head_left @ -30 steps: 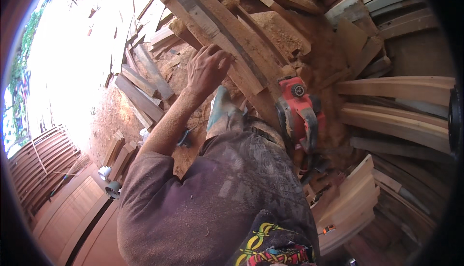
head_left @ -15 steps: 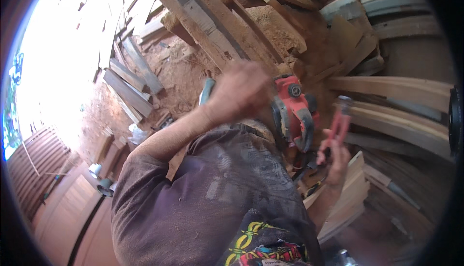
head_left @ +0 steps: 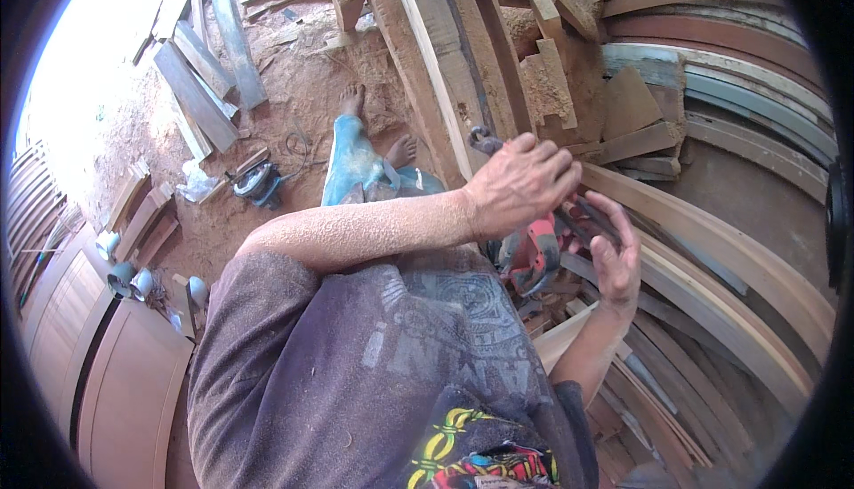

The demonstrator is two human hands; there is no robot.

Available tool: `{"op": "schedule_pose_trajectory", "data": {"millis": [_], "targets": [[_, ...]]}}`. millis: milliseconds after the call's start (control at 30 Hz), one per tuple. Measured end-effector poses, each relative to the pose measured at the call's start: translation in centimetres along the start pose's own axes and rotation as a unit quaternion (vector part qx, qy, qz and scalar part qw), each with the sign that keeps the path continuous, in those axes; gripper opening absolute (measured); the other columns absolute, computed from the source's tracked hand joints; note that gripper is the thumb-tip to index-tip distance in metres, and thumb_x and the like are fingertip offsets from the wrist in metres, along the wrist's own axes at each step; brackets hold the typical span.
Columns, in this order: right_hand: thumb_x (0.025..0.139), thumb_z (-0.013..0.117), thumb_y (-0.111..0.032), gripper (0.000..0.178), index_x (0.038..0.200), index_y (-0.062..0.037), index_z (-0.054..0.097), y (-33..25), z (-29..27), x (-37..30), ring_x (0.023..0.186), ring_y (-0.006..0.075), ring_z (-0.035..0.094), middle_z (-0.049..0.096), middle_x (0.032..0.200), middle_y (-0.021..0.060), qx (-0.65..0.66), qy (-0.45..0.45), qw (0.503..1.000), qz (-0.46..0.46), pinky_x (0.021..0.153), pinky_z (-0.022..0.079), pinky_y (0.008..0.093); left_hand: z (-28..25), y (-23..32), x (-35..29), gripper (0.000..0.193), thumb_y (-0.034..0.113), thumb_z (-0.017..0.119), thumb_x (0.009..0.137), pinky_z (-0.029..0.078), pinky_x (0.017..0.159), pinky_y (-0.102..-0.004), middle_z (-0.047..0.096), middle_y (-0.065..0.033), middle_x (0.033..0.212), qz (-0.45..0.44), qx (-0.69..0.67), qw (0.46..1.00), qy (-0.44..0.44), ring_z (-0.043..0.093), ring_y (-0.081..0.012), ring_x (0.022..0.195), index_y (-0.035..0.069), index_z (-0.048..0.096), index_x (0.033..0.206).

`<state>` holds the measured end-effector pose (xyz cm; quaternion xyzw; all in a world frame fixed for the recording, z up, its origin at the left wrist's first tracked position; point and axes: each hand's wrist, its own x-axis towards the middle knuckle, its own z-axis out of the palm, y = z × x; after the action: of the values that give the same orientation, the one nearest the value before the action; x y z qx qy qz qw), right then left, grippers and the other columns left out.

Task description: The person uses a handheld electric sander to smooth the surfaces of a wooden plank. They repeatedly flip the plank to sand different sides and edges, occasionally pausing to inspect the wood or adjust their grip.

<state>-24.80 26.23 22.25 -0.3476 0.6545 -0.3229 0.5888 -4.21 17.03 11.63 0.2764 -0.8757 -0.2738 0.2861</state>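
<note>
My left hand (head_left: 523,185) is closed around a red-handled tool whose grey metal head (head_left: 485,140) sticks out past the knuckles, over the edge of a long timber beam (head_left: 449,40). Most of the handle is hidden by the fingers. Just to the right, my right hand (head_left: 616,253) is open, thumb and fingers apart, close to the handle end; whether it touches is unclear. Below both hands sits a red and black electric planer (head_left: 538,253), partly covered by my left hand and forearm.
Long curved-looking boards (head_left: 729,249) lie to the right. Sawdust-covered offcuts (head_left: 547,84) rest beside the beam. On the dirt floor at left are loose planks (head_left: 196,93) and a blue power tool (head_left: 258,184) with a cord. Wooden panels (head_left: 133,382) stand at lower left.
The red-handled tool has passed from my right hand to my left. My left hand moved right and down, my right hand rose slightly and opened. The view has shifted.
</note>
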Motion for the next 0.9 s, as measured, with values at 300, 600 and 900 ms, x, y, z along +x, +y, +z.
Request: {"op": "schedule_pose_trajectory", "data": {"millis": [300,600,900], "targets": [[0.103,0.072,-0.008,0.05,0.148,0.0061,0.057,4.1,2.2,7.3,0.126,0.0241,0.065,0.069,0.134,0.0146,0.162,0.057,0.98,-0.101,0.112,0.05,0.0392,1.3,-2.5,1.2,0.057,0.02,0.069,0.09,0.045,0.087,-0.0392,0.061,-0.0079,0.113,-0.121,-0.016,0.992,0.031,0.062,-0.0246,0.105,0.004,0.056,0.143],[0.099,0.058,0.004,0.059,0.157,0.002,0.05,3.4,2.3,9.5,0.13,0.0318,0.065,0.069,0.134,0.0193,0.247,0.006,0.961,-0.127,0.121,0.047,0.0491,1.1,-2.7,2.4,0.067,0.022,0.073,0.089,0.046,0.087,-0.0405,0.061,-0.0101,0.114,-0.165,0.01,0.985,0.05,0.061,-0.0265,0.104,-0.001,0.053,0.148],[0.098,0.055,0.003,0.064,0.161,0.0027,0.043,1.1,2.8,10.1,0.132,0.0333,0.065,0.069,0.136,0.0219,0.193,0.008,0.975,-0.108,0.12,0.047,0.049,1.0,-2.6,2.6,0.077,0.018,0.073,0.087,0.046,0.088,-0.0392,0.061,-0.0143,0.119,-0.163,0.029,0.982,0.091,0.061,-0.027,0.109,-0.009,0.045,0.154]]}}
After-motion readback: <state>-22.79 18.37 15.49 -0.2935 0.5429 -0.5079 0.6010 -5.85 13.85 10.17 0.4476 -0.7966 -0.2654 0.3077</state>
